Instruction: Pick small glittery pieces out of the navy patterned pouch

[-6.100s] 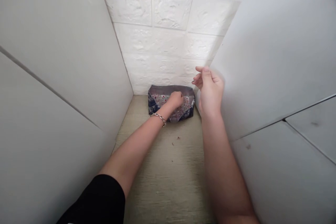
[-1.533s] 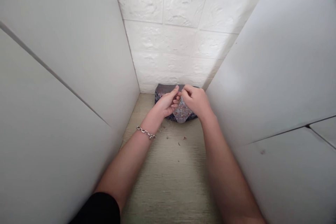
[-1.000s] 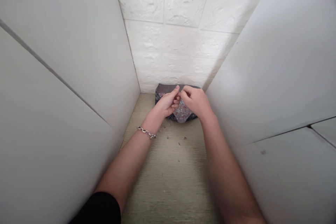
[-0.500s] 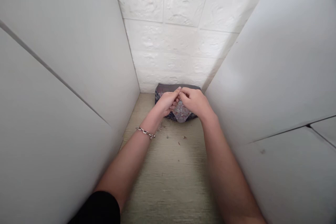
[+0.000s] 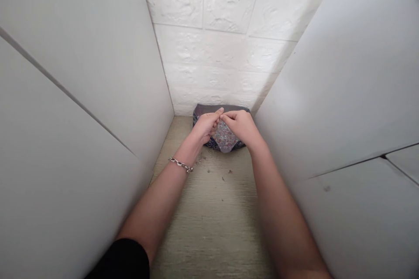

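My left hand (image 5: 207, 125) and my right hand (image 5: 241, 125) meet fingertip to fingertip above a low dark bag-like container (image 5: 200, 110). Inside it lie many small, mixed-colour bits (image 5: 226, 136), pinkish, white and reddish. The fingers of my left hand are curled with the thumb pressed on top. My right thumb and forefinger pinch close against the left thumb. Whatever they hold is too small or hidden to make out. A silver chain bracelet (image 5: 181, 164) circles my left wrist.
White cabinet-like panels rise on the left (image 5: 81, 52) and right (image 5: 343, 74), leaving a narrow gap. A white brick-patterned wall (image 5: 225, 43) stands behind the container. Small crumbs (image 5: 230, 171) lie scattered on the pale wood-grained floor (image 5: 209, 226).
Both hands have shifted slightly to the left, and my right fingers have drawn down a little along the left hand. More of the bits in the container shows between them.
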`<state>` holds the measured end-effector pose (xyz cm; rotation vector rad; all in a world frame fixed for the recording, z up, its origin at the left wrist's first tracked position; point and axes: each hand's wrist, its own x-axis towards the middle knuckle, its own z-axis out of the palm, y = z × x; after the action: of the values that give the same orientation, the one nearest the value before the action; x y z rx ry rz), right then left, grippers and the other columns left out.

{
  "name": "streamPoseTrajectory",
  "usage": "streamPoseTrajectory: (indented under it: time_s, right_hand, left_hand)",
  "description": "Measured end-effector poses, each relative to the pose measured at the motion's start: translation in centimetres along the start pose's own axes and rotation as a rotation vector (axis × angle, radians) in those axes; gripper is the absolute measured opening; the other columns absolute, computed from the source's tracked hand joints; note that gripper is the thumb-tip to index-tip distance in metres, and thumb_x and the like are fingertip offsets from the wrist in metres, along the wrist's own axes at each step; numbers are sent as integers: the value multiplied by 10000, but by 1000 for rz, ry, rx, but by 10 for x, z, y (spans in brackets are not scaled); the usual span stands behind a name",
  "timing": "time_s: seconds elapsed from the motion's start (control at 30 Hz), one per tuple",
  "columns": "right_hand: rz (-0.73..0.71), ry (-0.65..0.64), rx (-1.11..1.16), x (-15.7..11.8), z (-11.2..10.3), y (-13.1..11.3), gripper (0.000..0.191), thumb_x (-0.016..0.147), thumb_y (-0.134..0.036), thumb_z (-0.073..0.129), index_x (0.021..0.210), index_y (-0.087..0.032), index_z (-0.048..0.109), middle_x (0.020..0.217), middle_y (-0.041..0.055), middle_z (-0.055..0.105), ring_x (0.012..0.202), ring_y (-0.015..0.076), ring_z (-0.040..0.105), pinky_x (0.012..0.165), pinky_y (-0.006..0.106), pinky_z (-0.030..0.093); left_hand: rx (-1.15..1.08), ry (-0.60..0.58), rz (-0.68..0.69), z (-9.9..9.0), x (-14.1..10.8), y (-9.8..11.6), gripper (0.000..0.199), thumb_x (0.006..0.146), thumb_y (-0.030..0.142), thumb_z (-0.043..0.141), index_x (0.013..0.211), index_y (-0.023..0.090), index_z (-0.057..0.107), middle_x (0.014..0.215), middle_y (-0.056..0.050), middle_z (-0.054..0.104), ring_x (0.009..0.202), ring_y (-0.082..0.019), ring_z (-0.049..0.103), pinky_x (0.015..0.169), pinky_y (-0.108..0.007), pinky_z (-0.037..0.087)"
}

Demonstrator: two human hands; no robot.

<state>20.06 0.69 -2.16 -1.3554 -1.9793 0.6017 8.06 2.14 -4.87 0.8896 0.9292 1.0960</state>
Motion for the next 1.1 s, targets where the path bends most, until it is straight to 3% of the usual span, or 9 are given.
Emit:
streamPoseTrajectory:
  time_s: [0.37, 0.53, 0.73, 0.97, 1.1]
  right_hand:
    - [48, 50, 339, 9, 11, 17, 287, 690, -360, 461, 762, -149, 643, 779, 34, 640, 708, 107, 531, 675, 228, 387]
    - [100, 90, 283, 9, 11, 18, 208, 656, -282, 432, 708, -139, 573, 669, 0, 559, 599, 79, 446, 578, 209, 351]
    - [140, 41, 259, 8, 13, 16, 143, 662, -270, 385, 632, -159, 471, 582, -34, 421, 545, 66, 346, 520, 202, 283]
    - [287, 218, 626, 10, 6, 14, 111, 693, -293, 379, 661, -192, 347, 580, -51, 357, 411, 38, 236, 399, 192, 217]
    - [248, 241, 825, 9, -1, 7, 120, 709, -308, 369, 732, -196, 334, 786, -9, 478, 477, 31, 391, 406, 169, 288]
  left_hand:
    - [-100, -80, -37, -2, -1, 4, 282, 679, 315, 591, 543, 132, 423, 435, 61, 340, 308, 9, 226, 293, -138, 110]
    - [-137, -79, -86, -2, 1, 4, 276, 705, 345, 562, 581, 134, 432, 430, 78, 280, 304, 11, 208, 288, -125, 109]
    - [-255, -67, -201, -1, 1, 6, 266, 758, 303, 492, 574, 151, 374, 414, 91, 223, 287, 5, 178, 279, -123, 88]
    - [-483, -132, -316, -5, 2, 6, 223, 794, 217, 338, 587, 147, 384, 402, 77, 237, 278, -16, 198, 270, -130, 110]
    - [-526, -139, -296, -5, 3, 5, 154, 767, 108, 350, 641, 125, 437, 420, 68, 286, 295, -10, 242, 285, -119, 160]
